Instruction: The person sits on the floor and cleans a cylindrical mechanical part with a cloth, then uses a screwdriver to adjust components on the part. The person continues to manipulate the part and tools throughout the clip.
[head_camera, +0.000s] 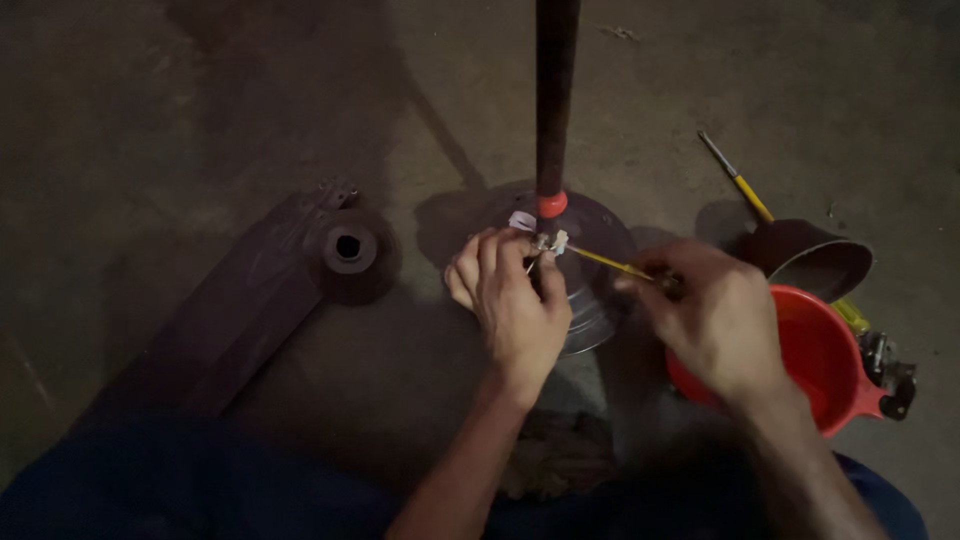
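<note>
My left hand (512, 300) pinches a small pale connector with thin wires (552, 242) just above a round dark metal base (600, 290). A dark upright pole (555, 95) with a red collar (551, 205) rises from that base. My right hand (715, 320) grips a slim yellow-shafted screwdriver (605, 262), and its tip points left into the connector. The screwdriver's handle is hidden inside my fist. Both hands hover low over the base on a concrete floor.
A red plastic bowl (825, 350) sits right of my right hand, with a dark curved metal cover (815, 258) behind it, another yellow screwdriver (737, 180) and a dark tool (888, 372). A dark metal bar with a round hub (348, 247) lies at the left.
</note>
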